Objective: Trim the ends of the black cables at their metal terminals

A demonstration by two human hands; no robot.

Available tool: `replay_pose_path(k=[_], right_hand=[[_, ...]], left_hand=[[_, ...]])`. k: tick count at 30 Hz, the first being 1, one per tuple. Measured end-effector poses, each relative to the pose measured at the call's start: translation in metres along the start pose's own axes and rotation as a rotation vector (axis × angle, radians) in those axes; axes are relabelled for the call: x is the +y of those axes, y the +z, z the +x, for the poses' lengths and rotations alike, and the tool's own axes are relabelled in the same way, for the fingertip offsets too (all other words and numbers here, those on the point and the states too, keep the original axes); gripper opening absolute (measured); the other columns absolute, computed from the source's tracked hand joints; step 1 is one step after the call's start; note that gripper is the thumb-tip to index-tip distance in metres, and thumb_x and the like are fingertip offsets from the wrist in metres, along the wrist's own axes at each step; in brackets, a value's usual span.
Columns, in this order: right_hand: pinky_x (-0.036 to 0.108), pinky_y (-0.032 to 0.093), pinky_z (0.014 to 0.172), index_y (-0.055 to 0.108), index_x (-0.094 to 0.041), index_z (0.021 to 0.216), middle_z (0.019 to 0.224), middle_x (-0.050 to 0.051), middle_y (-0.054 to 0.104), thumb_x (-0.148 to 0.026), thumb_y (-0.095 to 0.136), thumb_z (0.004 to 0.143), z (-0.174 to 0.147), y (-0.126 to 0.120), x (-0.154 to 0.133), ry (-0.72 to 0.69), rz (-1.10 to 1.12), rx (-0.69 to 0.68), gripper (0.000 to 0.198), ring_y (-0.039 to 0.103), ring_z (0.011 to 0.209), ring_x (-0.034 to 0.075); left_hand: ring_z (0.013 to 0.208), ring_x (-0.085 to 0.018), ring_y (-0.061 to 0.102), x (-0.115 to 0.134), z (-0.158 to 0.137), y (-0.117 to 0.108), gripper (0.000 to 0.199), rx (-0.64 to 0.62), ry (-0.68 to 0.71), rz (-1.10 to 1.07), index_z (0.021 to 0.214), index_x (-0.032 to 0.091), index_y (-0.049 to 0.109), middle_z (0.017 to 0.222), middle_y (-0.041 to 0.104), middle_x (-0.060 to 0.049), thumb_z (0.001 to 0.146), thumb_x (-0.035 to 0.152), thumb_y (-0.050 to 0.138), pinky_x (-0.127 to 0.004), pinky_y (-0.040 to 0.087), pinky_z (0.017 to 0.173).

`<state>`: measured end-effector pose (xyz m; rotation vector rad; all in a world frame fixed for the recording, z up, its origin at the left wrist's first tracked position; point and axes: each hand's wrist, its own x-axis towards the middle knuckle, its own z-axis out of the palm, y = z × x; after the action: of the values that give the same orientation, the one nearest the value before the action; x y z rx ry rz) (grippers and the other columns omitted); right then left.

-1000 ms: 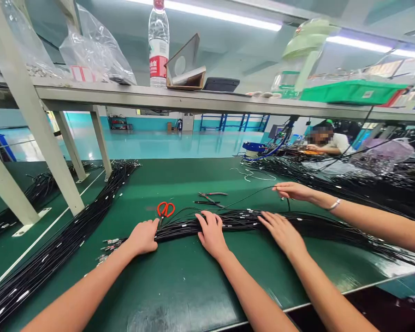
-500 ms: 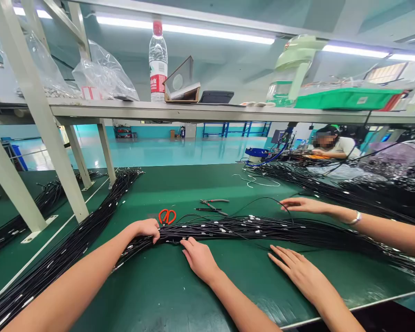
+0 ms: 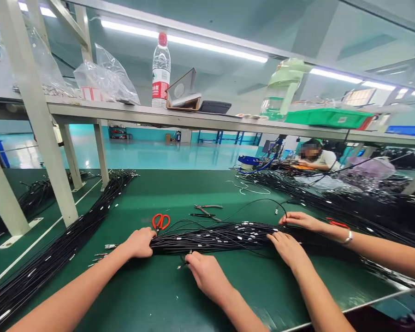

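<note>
A thick bundle of black cables [image 3: 207, 237] with small white tags lies across the green table. My left hand [image 3: 140, 242] is wrapped round its left end, and loose cable ends stick out beyond my wrist. In front of the bundle, my right hand [image 3: 204, 272] pinches a black cable [image 3: 184, 263] near its end; the fingertips partly hide it. Just behind my left hand lie red-handled scissors [image 3: 161, 222]. A co-worker's two hands are at the right: one hand [image 3: 286, 244] rests on the bundle, the other hand [image 3: 299, 220] holds a looped cable behind it.
Pliers [image 3: 207, 210] and a black pen [image 3: 202, 215] lie behind the bundle. Another cable bundle [image 3: 90, 230] runs along the left, beside the shelf's posts [image 3: 55, 152]. More cables [image 3: 332, 193] are heaped at the back right. Overhead, a shelf [image 3: 193, 119] carries a bottle [image 3: 161, 74].
My right hand has drawn a cable end slightly toward me, off the bundle. The co-worker's nearer hand has moved from the table onto the bundle. The view has shifted and tilted a little.
</note>
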<state>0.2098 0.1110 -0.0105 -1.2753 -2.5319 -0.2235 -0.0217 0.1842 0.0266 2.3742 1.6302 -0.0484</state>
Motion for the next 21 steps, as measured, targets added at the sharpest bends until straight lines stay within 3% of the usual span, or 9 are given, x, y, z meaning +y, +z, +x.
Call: replay_pose_path(k=[3,4,6,9,13,17,21], right_hand=[[0.022,0.035,0.053,0.053,-0.019,0.085,0.073,0.001,0.06,-0.011,0.04,0.081,-0.015,0.011,-0.021,0.019,0.024,0.069,0.015,0.056,0.062,0.013],[0.023,0.035,0.052,0.053,-0.019,0.086,0.072,0.002,0.059,-0.011,0.04,0.081,-0.018,0.016,-0.028,0.034,0.054,0.135,0.016,0.056,0.061,0.014],[0.024,0.036,0.052,0.053,-0.018,0.089,0.071,0.003,0.059,-0.01,0.037,0.082,-0.02,0.024,-0.042,0.081,0.129,0.277,0.019,0.056,0.059,0.015],[0.025,0.038,0.052,0.052,-0.017,0.091,0.072,0.004,0.06,-0.011,0.033,0.084,-0.022,0.027,-0.052,0.106,0.234,0.419,0.022,0.056,0.058,0.015],[0.024,0.04,0.053,0.051,-0.017,0.095,0.074,0.005,0.062,-0.012,0.033,0.085,-0.029,0.019,-0.052,0.099,0.332,0.528,0.021,0.057,0.061,0.015],[0.025,0.039,0.05,0.05,-0.016,0.085,0.068,0.004,0.061,-0.013,0.033,0.083,-0.026,0.015,-0.056,0.031,0.307,0.527,0.018,0.055,0.056,0.015],[0.027,0.036,0.045,0.05,-0.017,0.076,0.06,0.004,0.06,-0.014,0.032,0.08,-0.017,0.013,-0.065,-0.092,0.212,0.491,0.018,0.053,0.051,0.016]], left_hand=[[0.122,-0.029,0.032,0.019,-0.028,0.016,0.066,0.19,0.08,0.012,0.125,0.02,0.042,0.129,0.041,-0.012,0.061,0.009,0.052,-0.045,0.024,0.099],[0.124,-0.028,0.028,0.026,-0.036,0.024,0.065,0.247,0.126,-0.004,0.125,0.021,0.041,0.132,0.039,-0.011,0.062,0.011,0.052,-0.045,0.02,0.102],[0.117,-0.026,0.038,0.042,-0.047,0.041,0.05,0.366,0.274,-0.143,0.116,0.023,0.051,0.122,0.049,-0.008,0.066,0.016,0.052,-0.041,0.026,0.1],[0.087,-0.019,0.056,0.063,-0.049,0.065,0.044,0.327,0.312,-0.507,0.108,0.024,0.058,0.097,0.063,-0.004,0.066,0.012,0.047,-0.031,0.043,0.081],[0.07,-0.016,0.057,0.072,-0.04,0.076,0.042,0.27,0.274,-0.836,0.101,0.021,0.063,0.082,0.065,-0.003,0.063,0.011,0.049,-0.025,0.046,0.065],[0.077,-0.018,0.057,0.072,-0.035,0.074,0.04,0.275,0.367,-0.817,0.102,0.025,0.063,0.083,0.066,-0.002,0.064,0.016,0.054,-0.029,0.045,0.074],[0.078,-0.019,0.057,0.074,-0.028,0.079,0.021,0.276,0.434,-0.723,0.081,0.027,0.069,0.08,0.068,-0.001,0.072,0.022,0.05,-0.034,0.041,0.081]])
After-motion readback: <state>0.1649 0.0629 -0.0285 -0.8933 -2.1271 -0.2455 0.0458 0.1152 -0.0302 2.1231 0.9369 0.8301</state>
